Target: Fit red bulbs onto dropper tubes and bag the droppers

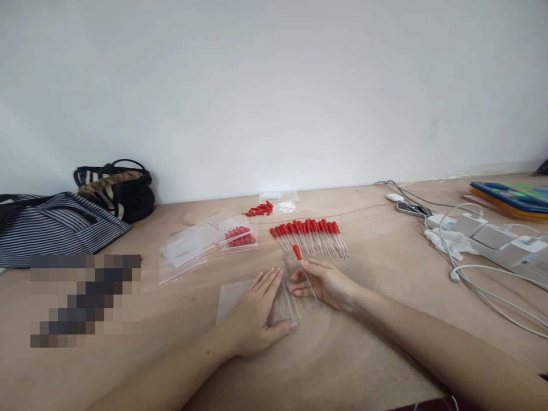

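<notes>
My left hand (261,311) lies flat with its fingers stretched out over a clear zip bag (229,297) on the table. Close to the bag's red-striped edge, my right hand (329,282) pinches a glass dropper (297,252) with a red rubber bulb. The dropper is tilted, bulb up and away from me, its thin tip pointing down toward me. Beyond my right hand lies a row of several similar droppers (308,228), red bulbs at the far end. A zip bag with red bulbs (238,236) inside lies beyond my left hand.
More clear zip bags (184,248) overlap at the left. Loose red pieces (260,209) lie near a bag of thin clear tubes (286,205). Cables and white chargers (492,234) occupy the right side. A striped bag (64,225) and a black bag (124,191) stand at the left.
</notes>
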Available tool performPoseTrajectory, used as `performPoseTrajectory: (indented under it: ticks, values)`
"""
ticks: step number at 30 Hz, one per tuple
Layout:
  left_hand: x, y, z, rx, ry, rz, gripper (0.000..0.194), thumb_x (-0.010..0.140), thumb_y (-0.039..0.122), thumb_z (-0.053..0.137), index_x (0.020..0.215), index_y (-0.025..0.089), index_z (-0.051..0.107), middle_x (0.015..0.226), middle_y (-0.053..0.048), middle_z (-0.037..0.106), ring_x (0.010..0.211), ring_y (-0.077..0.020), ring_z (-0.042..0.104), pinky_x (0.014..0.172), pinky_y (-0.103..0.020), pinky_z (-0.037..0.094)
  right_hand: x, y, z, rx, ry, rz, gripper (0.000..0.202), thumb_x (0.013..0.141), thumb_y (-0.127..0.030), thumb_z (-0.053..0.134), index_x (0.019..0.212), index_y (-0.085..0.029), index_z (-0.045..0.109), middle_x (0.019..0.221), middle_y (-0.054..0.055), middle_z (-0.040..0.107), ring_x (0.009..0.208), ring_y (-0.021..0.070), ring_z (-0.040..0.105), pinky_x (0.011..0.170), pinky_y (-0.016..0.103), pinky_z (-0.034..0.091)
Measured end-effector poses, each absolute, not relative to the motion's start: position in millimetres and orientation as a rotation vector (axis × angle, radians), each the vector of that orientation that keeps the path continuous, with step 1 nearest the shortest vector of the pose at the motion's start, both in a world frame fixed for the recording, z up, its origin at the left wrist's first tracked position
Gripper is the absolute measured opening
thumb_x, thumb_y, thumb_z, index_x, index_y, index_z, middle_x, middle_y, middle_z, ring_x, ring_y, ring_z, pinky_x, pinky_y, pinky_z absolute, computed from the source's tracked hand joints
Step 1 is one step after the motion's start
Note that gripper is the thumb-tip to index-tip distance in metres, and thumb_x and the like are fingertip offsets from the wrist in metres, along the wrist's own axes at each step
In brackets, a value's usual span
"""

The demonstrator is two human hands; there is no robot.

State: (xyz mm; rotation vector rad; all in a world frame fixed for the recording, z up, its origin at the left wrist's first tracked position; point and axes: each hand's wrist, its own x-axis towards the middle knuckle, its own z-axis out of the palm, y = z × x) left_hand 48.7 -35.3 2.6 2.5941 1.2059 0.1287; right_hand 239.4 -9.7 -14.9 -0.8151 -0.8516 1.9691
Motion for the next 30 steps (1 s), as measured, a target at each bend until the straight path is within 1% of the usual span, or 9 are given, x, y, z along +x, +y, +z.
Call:
performPoseTrajectory:
  ticks: [3, 7, 12, 15, 20, 24, 28, 30]
  values:
    - [48.3, -35.0, 1.9, 2.593, 1.198, 0.14, 0.082, 0.076, 0.06, 0.038, 0.136, 0.009, 0.015, 0.141, -0.017, 0.019, 0.13, -0.0263, 0.014, 0.105, -0.046, 0.019, 239.6, -10.1, -13.7, -0.808, -0.863, 1.957, 0.026, 0.07, -0.036, 0.063, 0.074, -0.016, 0.047, 0.075, 0.002, 0.06, 0.07, 0.0174, 0.063, 0.069, 0.033, 0.047]
    - [48.2, -34.2, 1.3, 2.593, 1.198, 0.128, 0.083, 0.076, 0.06, 0.037, 0.135, 0.006, 0.015, 0.141, -0.018, 0.019, 0.13, -0.0261, 0.013, 0.106, -0.044, 0.017, 240.6, -9.2, -13.0, -0.798, -0.885, 1.91, 0.025, 0.07, -0.036, 0.063, 0.071, -0.015, 0.049, 0.074, 0.004, 0.061, 0.073, 0.017, 0.063, 0.072, 0.033, 0.046]
    - [47.9, -34.2, 0.8, 2.58, 1.202, 0.152, 0.083, 0.076, 0.061, 0.037, 0.136, 0.008, 0.016, 0.141, -0.016, 0.02, 0.13, -0.0268, 0.014, 0.106, -0.044, 0.018, 241.4, -7.9, -13.3, -0.853, -0.881, 1.865, 0.026, 0.069, -0.036, 0.065, 0.071, -0.015, 0.05, 0.073, 0.003, 0.062, 0.07, 0.017, 0.063, 0.07, 0.032, 0.047]
    - [47.8, -34.3, 0.9, 2.586, 1.203, 0.137, 0.084, 0.076, 0.062, 0.037, 0.136, 0.008, 0.015, 0.142, -0.016, 0.018, 0.13, -0.0266, 0.013, 0.106, -0.044, 0.017, 242.8, -7.4, -13.2, -0.887, -0.876, 1.834, 0.025, 0.07, -0.036, 0.064, 0.071, -0.015, 0.05, 0.072, 0.003, 0.061, 0.07, 0.0167, 0.063, 0.07, 0.032, 0.047]
    - [47.9, -34.4, 1.1, 2.603, 1.2, 0.119, 0.083, 0.077, 0.06, 0.036, 0.135, 0.005, 0.014, 0.142, -0.017, 0.017, 0.13, -0.0255, 0.013, 0.106, -0.043, 0.016, 243.8, -7.8, -14.0, -0.848, -0.878, 1.885, 0.024, 0.071, -0.035, 0.062, 0.071, -0.015, 0.049, 0.073, 0.003, 0.061, 0.07, 0.0169, 0.063, 0.071, 0.033, 0.047]
    - [48.3, -34.8, 1.8, 2.59, 1.192, 0.141, 0.083, 0.076, 0.061, 0.037, 0.136, 0.008, 0.015, 0.141, -0.017, 0.019, 0.13, -0.0264, 0.013, 0.106, -0.045, 0.017, 243.1, -7.8, -15.2, -0.82, -0.872, 1.907, 0.025, 0.071, -0.036, 0.062, 0.071, -0.015, 0.049, 0.072, 0.003, 0.061, 0.07, 0.0169, 0.063, 0.071, 0.033, 0.047]
    - [48.6, -34.6, 1.8, 2.586, 1.202, 0.125, 0.084, 0.076, 0.062, 0.037, 0.136, 0.006, 0.014, 0.141, -0.018, 0.019, 0.13, -0.0265, 0.013, 0.106, -0.044, 0.017, 241.7, -8.2, -15.4, -0.809, -0.868, 1.917, 0.025, 0.071, -0.036, 0.062, 0.07, -0.015, 0.048, 0.072, 0.003, 0.06, 0.07, 0.0169, 0.063, 0.072, 0.033, 0.047]
    - [48.4, -34.4, 1.0, 2.591, 1.196, 0.142, 0.083, 0.076, 0.061, 0.037, 0.136, 0.008, 0.014, 0.141, -0.017, 0.019, 0.13, -0.0264, 0.014, 0.106, -0.044, 0.017, 240.7, -9.0, -15.5, -0.811, -0.875, 1.923, 0.025, 0.072, -0.036, 0.062, 0.071, -0.015, 0.048, 0.073, 0.003, 0.06, 0.07, 0.0165, 0.063, 0.072, 0.033, 0.047]
